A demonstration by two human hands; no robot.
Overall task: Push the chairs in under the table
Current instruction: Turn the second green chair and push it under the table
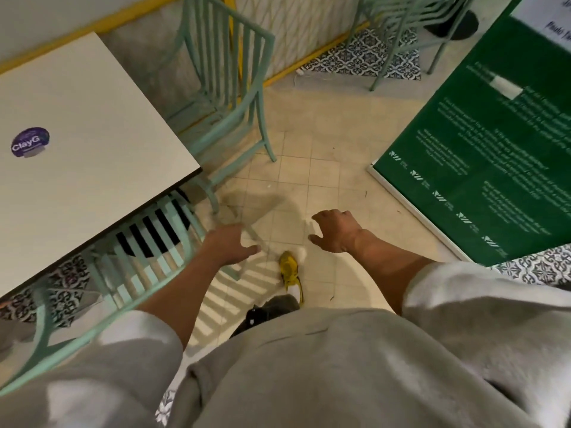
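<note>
A: Where do the hands sit relative to the chairs?

B: The left hand (227,244) hovers palm down, fingers loosely spread, grasping nothing; it lies just beside the slatted backrest of the near chair (145,257), to that chair's right. The right hand (335,231) is likewise released, fingers curled slightly, over bare floor tiles (309,168) and well apart from either chair.

A: And the chairs relative to the table?

B: The near chair stands at the lower edge of the white table (86,149), its seat tucked beneath the tabletop. The far chair (225,97) stands at the table's right corner, angled, with its seat mostly outside the tabletop edge.

A: What is obscured?

B: The near chair's seat and front legs are hidden by the tabletop; its outline is motion-blurred. Whether the left hand touches the backrest cannot be told. A yellow shoe (289,268) shows between the forearms; the grey sweatshirt (340,366) covers the lower view. A green banner (482,168) is cut off at the right edge, its text illegible.
</note>
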